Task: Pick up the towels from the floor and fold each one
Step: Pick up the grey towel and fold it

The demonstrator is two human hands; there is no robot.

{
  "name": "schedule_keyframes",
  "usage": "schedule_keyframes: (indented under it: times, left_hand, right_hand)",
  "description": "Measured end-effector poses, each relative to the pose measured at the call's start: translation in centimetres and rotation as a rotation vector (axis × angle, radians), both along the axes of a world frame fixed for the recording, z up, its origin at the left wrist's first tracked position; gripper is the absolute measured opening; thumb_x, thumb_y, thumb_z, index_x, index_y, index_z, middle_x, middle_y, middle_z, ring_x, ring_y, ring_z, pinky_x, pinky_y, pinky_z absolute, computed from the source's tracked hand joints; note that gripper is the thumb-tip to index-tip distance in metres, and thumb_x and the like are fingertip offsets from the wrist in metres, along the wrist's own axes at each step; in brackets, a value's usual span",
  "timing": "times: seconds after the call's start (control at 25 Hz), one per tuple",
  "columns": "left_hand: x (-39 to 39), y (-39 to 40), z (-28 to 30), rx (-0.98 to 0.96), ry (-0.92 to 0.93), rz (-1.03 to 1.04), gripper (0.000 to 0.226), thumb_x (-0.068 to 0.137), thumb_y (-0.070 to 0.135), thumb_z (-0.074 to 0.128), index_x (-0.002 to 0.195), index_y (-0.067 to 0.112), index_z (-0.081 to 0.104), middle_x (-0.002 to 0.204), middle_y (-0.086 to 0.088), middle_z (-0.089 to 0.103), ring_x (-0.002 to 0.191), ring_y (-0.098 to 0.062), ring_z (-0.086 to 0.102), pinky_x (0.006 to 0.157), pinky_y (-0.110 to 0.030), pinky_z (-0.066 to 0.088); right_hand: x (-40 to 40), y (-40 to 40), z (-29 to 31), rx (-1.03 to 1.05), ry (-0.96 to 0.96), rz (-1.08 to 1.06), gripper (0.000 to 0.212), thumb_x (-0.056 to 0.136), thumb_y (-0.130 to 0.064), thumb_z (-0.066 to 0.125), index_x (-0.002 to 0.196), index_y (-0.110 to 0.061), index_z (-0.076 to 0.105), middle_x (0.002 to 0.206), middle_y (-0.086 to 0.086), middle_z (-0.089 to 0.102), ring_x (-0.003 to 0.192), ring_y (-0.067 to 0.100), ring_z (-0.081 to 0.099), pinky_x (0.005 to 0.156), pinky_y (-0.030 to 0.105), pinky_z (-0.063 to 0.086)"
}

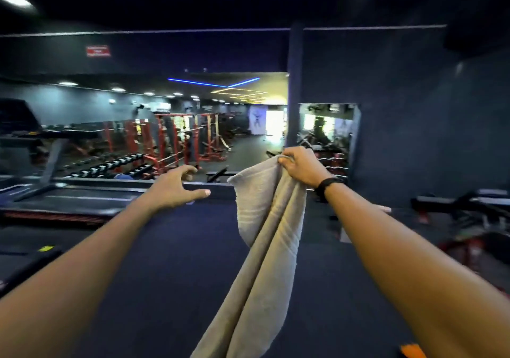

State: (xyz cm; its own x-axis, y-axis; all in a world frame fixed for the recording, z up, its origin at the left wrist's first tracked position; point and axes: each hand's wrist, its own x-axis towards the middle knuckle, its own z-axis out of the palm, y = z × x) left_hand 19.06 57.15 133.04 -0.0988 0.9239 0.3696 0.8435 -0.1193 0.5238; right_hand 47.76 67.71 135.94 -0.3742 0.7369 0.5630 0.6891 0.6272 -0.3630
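Left hand (176, 185) is reaching out in front, fingers spread and loosely curved, thumb pointing toward the towel, and it is gripping nothing at all. Just to its right the beige towel (266, 219) is hanging in mid-air above the dark floor (165, 261), draped in long soft folds and trailing down out of view at the bottom. It is looking light and limp, cloth that sags wherever it is not held, so the free upper corner nearest the empty hand seems the sensible place to take hold and spread it flat. Right hand (302, 166), with a black band (329, 185) on the wrist, is clenching the towel's top edge, fingers curled tightly round the bunched fabric.
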Motion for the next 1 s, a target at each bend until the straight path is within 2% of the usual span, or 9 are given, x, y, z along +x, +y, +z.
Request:
schedule_keyframes:
  times: [0.12,0.24,0.32,0.4,0.52,0.64,0.72,0.88,1.0]
  left_hand:
    - [8.8,3.3,0.7,-0.024,-0.004,-0.14,0.077,0.069,0.053,0.078,0.132,0.02,0.05,0.122,-0.004,0.059,0.11,-0.02,0.056,0.095,-0.033,0.044]
    - [20.0,5.9,0.7,-0.027,-0.039,-0.302,0.077,0.063,0.059,0.078,0.127,0.025,0.052,0.119,-0.002,0.06,0.107,-0.02,0.058,0.096,-0.037,0.046]
    - [28.1,6.9,0.3,-0.041,-0.048,-0.416,0.071,0.066,0.055,0.079,0.125,0.024,0.053,0.117,-0.001,0.059,0.106,-0.018,0.058,0.093,-0.033,0.046]
    - [35.5,7.6,-0.3,-0.055,-0.048,-0.487,0.066,0.07,0.047,0.08,0.125,0.021,0.055,0.114,-0.002,0.06,0.101,-0.016,0.058,0.087,-0.027,0.042]
    - [45.3,8.7,-0.8,-0.094,-0.061,-0.582,0.069,0.066,0.046,0.083,0.124,0.02,0.056,0.114,-0.004,0.061,0.098,-0.017,0.059,0.087,-0.027,0.043]
    - [54.4,10.0,-1.4,-0.115,-0.056,-0.649,0.068,0.069,0.046,0.081,0.126,0.02,0.055,0.115,-0.005,0.061,0.103,-0.018,0.059,0.096,-0.033,0.047]
    - [59.5,11.1,-1.9,-0.131,-0.057,-0.686,0.073,0.066,0.051,0.081,0.127,0.021,0.054,0.115,-0.003,0.061,0.106,-0.019,0.06,0.099,-0.039,0.047]
    - [67.9,14.0,-3.5,-0.148,-0.032,-0.732,0.072,0.067,0.055,0.079,0.127,0.023,0.054,0.118,-0.003,0.062,0.108,-0.021,0.059,0.099,-0.043,0.047]
    - [74.6,16.6,-4.6,-0.164,-0.013,-0.763,0.07,0.068,0.054,0.077,0.127,0.025,0.054,0.118,-0.001,0.061,0.109,-0.021,0.059,0.099,-0.044,0.047]
  right_hand:
    - [9.9,-1.8,0.4,-0.009,-0.005,-0.157,0.026,0.096,-0.016,0.051,0.081,0.001,0.064,0.094,0.021,0.068,0.092,0.033,0.06,0.072,0.031,0.035]
    - [20.6,-4.3,0.2,-0.038,0.026,-0.328,0.025,0.095,-0.017,0.051,0.08,-0.004,0.066,0.089,0.018,0.067,0.086,0.029,0.059,0.068,0.025,0.034]
    - [28.0,-5.7,-0.2,-0.058,0.043,-0.433,0.028,0.094,-0.017,0.052,0.066,-0.015,0.059,0.077,0.012,0.061,0.075,0.027,0.054,0.067,0.024,0.035]
    - [35.1,-7.0,-0.8,-0.064,0.036,-0.523,0.035,0.091,-0.021,0.054,0.057,-0.019,0.049,0.07,0.007,0.056,0.07,0.025,0.052,0.066,0.026,0.037]
    - [44.6,-9.3,-1.1,-0.082,-0.017,-0.617,0.027,0.089,-0.024,0.057,0.063,-0.018,0.058,0.072,0.006,0.06,0.074,0.024,0.056,0.066,0.027,0.04]
    - [54.0,-11.1,-1.4,-0.08,-0.05,-0.676,0.018,0.088,-0.027,0.061,0.077,-0.016,0.07,0.076,0.006,0.064,0.078,0.022,0.06,0.068,0.029,0.045]
    - [59.4,-11.6,-1.7,-0.09,-0.092,-0.71,0.018,0.086,-0.03,0.062,0.077,-0.016,0.071,0.075,0.006,0.065,0.078,0.022,0.061,0.069,0.03,0.047]
    - [67.9,-11.6,-2.8,-0.105,-0.12,-0.79,0.029,0.084,-0.031,0.063,0.057,-0.022,0.059,0.059,-0.003,0.053,0.073,0.021,0.055,0.066,0.029,0.043]
    - [74.3,-10.4,-4.5,-0.144,-0.134,-0.844,0.022,0.086,-0.03,0.063,0.072,-0.014,0.07,0.067,0.003,0.06,0.078,0.021,0.059,0.067,0.028,0.043]
